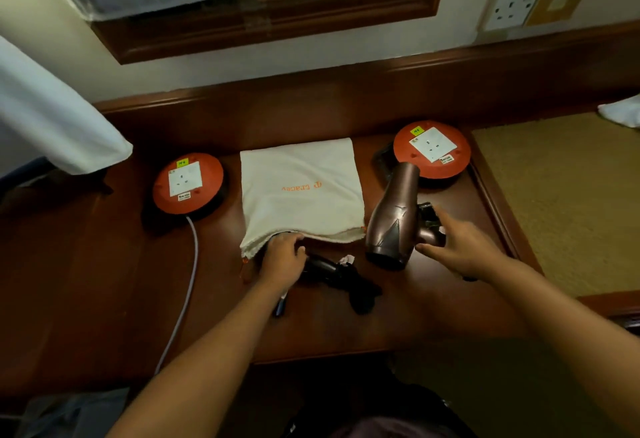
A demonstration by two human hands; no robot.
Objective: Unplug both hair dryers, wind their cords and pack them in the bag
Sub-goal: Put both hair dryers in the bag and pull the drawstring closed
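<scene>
Head view: both dryers lie unplugged on the counter (104, 281), cords wound. The bag (301, 191) mouth is gripped by the left hand (282, 257); the bronze dryer (393, 219) handle is grasped by the right hand (457, 247). The black dryer (332, 274) waits beside the bag, nothing packed yet

Readable text — bag and reels

Cream bag (301, 184) is showing orange "tracey" with a logo, upside down; the yellow tags on the left reel (188, 183) and the right reel (432, 150) are carrying handwriting too small to read — newspaper print blurred.
</scene>
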